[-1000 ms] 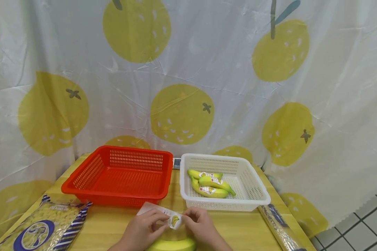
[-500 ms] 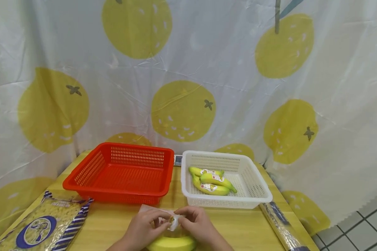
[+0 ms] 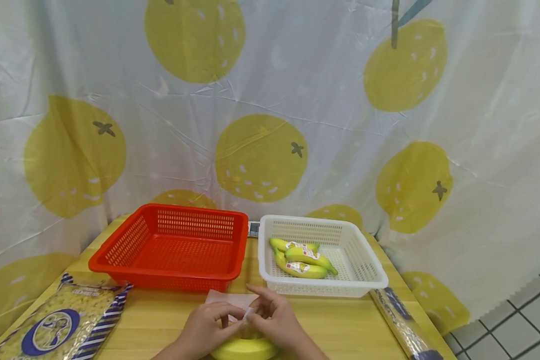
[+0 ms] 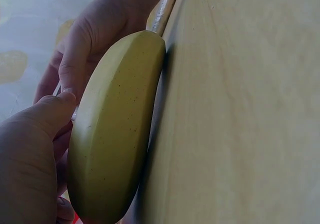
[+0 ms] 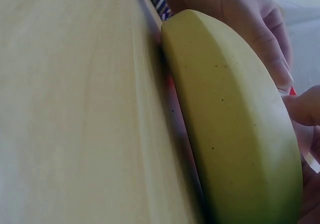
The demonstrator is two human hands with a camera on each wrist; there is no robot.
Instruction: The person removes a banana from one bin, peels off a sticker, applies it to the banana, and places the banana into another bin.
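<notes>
A yellow banana lies on the table at the bottom of the head view, just in front of both hands. Over its far side, my left hand pinches a white sticker sheet between thumb and index finger. My right hand pinches the bent white end of that sheet, its fingertips close to the left ones. The printed label is mostly hidden by the fingers. In the left wrist view the banana covers part of both hands, and in the right wrist view the banana does likewise.
Behind the hands stand a red basket and a white basket with several labelled bananas. A clear bag of yellow pieces lies left, a long wrapped packet right. A fruit-print curtain hangs behind the table.
The label with the banana picture, spread flat between the hands earlier, is now bent and hidden at the fingertips. The right hand's fingers have closed in towards the left hand, its index finger raised.
</notes>
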